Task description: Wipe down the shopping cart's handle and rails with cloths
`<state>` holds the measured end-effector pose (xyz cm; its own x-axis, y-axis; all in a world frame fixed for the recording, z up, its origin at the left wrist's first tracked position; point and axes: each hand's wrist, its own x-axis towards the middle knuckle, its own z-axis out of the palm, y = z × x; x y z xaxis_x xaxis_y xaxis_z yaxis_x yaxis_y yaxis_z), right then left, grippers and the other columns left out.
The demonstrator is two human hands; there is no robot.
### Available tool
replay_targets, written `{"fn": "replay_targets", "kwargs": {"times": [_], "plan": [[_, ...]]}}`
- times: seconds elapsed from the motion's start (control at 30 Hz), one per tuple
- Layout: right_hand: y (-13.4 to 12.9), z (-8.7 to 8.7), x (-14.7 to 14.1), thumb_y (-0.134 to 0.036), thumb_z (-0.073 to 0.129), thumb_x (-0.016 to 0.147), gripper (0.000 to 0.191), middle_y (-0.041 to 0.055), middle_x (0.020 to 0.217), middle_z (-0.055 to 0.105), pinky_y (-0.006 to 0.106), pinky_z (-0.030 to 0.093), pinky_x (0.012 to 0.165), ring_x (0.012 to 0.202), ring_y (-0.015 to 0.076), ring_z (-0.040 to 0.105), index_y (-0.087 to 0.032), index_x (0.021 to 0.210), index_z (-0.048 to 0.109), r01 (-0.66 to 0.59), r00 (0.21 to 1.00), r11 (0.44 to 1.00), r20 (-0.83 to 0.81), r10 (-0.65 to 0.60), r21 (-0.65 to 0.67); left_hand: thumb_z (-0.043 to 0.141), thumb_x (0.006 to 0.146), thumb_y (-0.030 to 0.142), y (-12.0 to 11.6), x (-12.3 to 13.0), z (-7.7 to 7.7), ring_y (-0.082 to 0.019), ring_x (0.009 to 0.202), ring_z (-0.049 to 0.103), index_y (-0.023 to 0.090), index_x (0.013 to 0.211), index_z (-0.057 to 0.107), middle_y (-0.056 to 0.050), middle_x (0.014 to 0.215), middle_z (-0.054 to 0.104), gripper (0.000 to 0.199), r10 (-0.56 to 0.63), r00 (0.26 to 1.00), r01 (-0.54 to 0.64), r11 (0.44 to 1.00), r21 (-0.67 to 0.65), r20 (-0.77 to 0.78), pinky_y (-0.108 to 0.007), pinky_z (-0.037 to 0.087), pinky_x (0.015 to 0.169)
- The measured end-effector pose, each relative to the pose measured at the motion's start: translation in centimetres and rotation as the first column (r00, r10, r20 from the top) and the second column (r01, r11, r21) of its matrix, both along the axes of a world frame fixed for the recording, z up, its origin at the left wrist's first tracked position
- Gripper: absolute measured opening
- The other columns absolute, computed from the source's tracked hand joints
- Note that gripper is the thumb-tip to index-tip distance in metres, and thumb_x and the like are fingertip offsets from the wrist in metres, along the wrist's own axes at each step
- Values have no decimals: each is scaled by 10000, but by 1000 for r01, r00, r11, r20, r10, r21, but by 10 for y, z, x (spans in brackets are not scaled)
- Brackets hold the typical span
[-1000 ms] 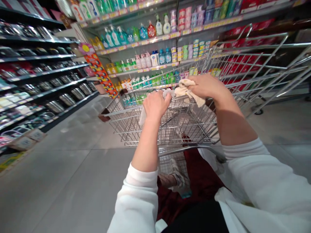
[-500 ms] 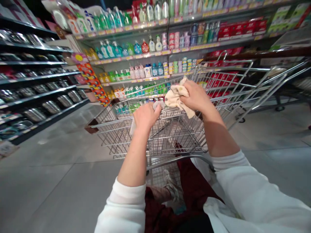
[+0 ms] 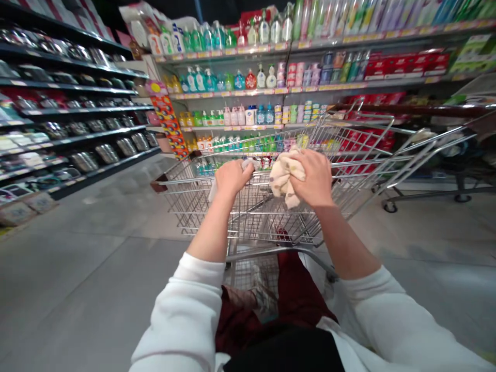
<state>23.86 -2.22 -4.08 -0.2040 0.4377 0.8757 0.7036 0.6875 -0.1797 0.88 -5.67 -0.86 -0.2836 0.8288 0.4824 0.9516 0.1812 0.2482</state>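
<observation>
A wire shopping cart (image 3: 201, 206) stands right in front of my body. My left hand (image 3: 231, 178) is closed at the cart's near top rail, wrapped round a pale thin cloth (image 3: 248, 164) that shows by the thumb and hangs below the fingers. To the right, my right hand (image 3: 314, 176) is bunched round a cream cloth (image 3: 285, 175) with small dark spots. That cloth hangs over the cart's basket; whether it touches the rail is hidden.
Shelves of bottles and jars (image 3: 232, 116) run behind the cart. Metal pots (image 3: 106, 153) fill the shelves at left. Another cart's wheels (image 3: 389, 206) show at right. My feet are beneath the cart.
My right hand has moved down and slightly right relative to the cart with the cream cloth, which is more bunched. My left hand stays at the rail. The view has shifted left.
</observation>
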Motion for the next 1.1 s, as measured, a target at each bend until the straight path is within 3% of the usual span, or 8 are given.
{"fn": "replay_targets", "kwargs": {"times": [0.07,0.17,0.37,0.5,0.67,0.87,1.0,1.1], "plan": [[1,-15,-19,-290,616,871,457,102,1510,550,668,255,1178,1403,340,454,-260,1327,627,30,992,997,122,-38,66,395,963,572,-1,-3,-1,-310,975,717,227,1043,774,-130,1020,786,518,1,1000,-1,1000,17,4,-405,519,844],[9,-40,-37,-318,583,933,507,109,1575,495,686,129,1218,1468,323,401,-273,1438,576,9,983,988,181,-37,152,402,960,592,-2,-7,-3,-317,983,719,229,1029,772,-131,1019,785,523,8,1000,-9,999,40,4,-408,513,845],[12,-91,-52,-244,603,914,571,113,1528,555,645,186,1222,1387,351,495,-289,1483,581,1,980,998,197,-12,59,394,957,577,-5,-11,-4,-328,976,722,235,994,773,-132,995,786,512,28,1000,-27,997,67,-14,-411,507,825],[-2,-139,-65,-133,535,933,593,60,1418,660,556,241,1213,1210,271,619,-350,1483,581,-87,964,996,255,80,16,388,961,577,-8,-12,-4,-311,984,715,251,992,773,-122,1001,783,506,46,999,-45,996,73,-13,-395,500,831],[-16,-190,-76,-104,510,953,576,34,1376,690,492,240,1205,1165,238,628,-384,1446,613,-104,955,993,273,114,-52,392,965,583,-10,-12,-3,-299,993,706,259,1009,769,-114,1013,779,500,68,998,-67,995,68,-14,-383,491,839],[-20,-200,-86,-150,493,1007,532,-18,1428,656,487,200,1226,1180,211,612,-431,1446,597,-87,964,992,244,106,-88,371,980,579,-13,-15,-3,-313,1041,696,245,1013,753,-121,1057,775,508,98,994,-97,994,45,-39,-371,482,847],[-29,-201,-92,-193,475,1032,493,-22,1483,612,500,275,1204,1202,212,608,-440,1444,588,-92,957,981,257,135,-170,372,985,568,-14,-16,-4,-318,1064,690,244,1034,750,-118,1079,773,501,116,992,-114,993,39,-52,-368,476,849],[-35,-214,-92,-207,466,1035,480,-19,1494,602,509,317,1199,1237,221,603,-428,1442,590,-138,939,956,271,210,-261,372,986,579,-14,-18,-4,-317,1065,687,245,1052,749,-115,1094,770,508,125,991,-123,991,44,-49,-365,473,843]]}}
